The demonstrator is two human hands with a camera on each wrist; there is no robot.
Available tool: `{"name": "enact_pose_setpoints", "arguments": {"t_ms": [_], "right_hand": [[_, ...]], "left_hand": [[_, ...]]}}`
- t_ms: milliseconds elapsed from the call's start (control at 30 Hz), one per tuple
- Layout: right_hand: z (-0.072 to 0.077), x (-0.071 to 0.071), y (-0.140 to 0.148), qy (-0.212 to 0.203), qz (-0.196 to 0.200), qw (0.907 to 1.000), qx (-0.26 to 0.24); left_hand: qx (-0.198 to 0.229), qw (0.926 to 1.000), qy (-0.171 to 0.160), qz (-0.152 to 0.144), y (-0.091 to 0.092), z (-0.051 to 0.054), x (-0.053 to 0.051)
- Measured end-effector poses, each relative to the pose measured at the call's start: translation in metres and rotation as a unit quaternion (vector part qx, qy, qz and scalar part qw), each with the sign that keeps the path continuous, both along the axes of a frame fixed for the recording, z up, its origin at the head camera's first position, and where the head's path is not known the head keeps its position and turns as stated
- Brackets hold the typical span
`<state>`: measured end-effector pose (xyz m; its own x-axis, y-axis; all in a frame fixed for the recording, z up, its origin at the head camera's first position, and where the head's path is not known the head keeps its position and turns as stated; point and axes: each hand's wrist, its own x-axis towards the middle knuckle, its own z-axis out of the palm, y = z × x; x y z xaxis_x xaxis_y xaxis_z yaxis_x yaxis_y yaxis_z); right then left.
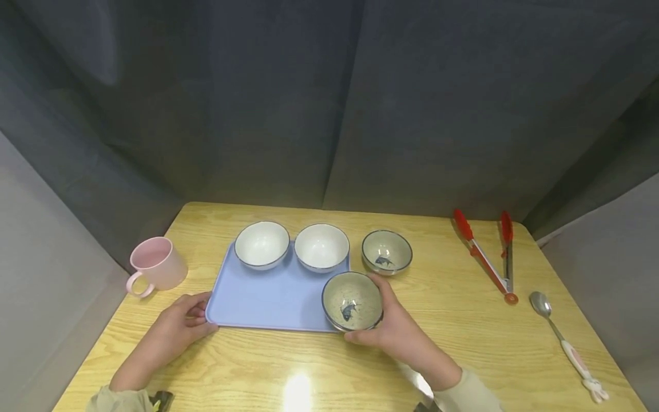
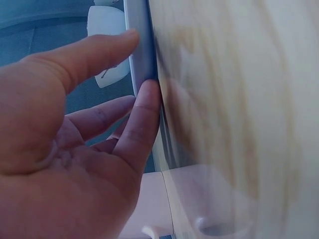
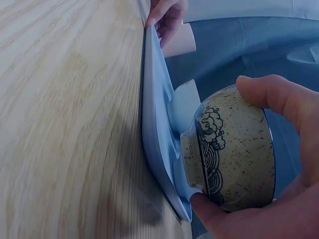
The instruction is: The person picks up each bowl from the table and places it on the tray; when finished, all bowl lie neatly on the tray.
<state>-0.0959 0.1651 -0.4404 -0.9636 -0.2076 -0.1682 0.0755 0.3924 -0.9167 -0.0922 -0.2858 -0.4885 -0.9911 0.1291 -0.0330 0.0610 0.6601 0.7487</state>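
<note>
Wooden table — left hand pinching tray, right hand gripping raised bowl

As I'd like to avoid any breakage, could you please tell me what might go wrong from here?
The held bowl in the right hand is over the near right corner of the tray, so it might tip if set down across the edge. It could also knock the speckled bowl close by, beside the tray. The left hand holds the tray's near left corner; a tug there might make the white bowls slide.
</note>
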Motion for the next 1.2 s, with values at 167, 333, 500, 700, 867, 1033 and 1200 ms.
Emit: {"name": "enact_pose_setpoints", "arguments": {"t_ms": [167,333,500,700,867,1033,1200], "right_hand": [[-0.001,-0.002,-0.009,0.001,0.012,0.9999,-0.009],[-0.002,-0.005,-0.022,-0.004,0.026,0.9996,-0.008],[-0.001,-0.003,-0.035,-0.006,0.031,0.9994,-0.015],[-0.001,-0.004,-0.046,0.0,0.044,0.9989,-0.017],[-0.004,-0.006,-0.054,0.003,0.054,0.9982,-0.028],[-0.007,-0.008,-0.063,0.002,0.067,0.997,-0.039],[-0.007,-0.01,-0.072,0.006,0.08,0.9959,-0.042]], "left_hand": [[-0.001,1.0,0.005,0.002,0.0,0.0,-0.001],[-0.001,1.0,0.007,0.002,0.0,0.0,-0.001],[-0.003,1.0,0.008,0.001,0.0,-0.001,-0.001],[0.0,0.9999,0.014,0.0,0.001,-0.001,-0.001],[-0.003,1.0,0.007,0.002,0.001,-0.001,0.0],[-0.003,1.0,0.006,-0.001,-0.001,-0.002,-0.001],[-0.001,1.0,0.004,-0.002,-0.001,-0.002,-0.001]]}}
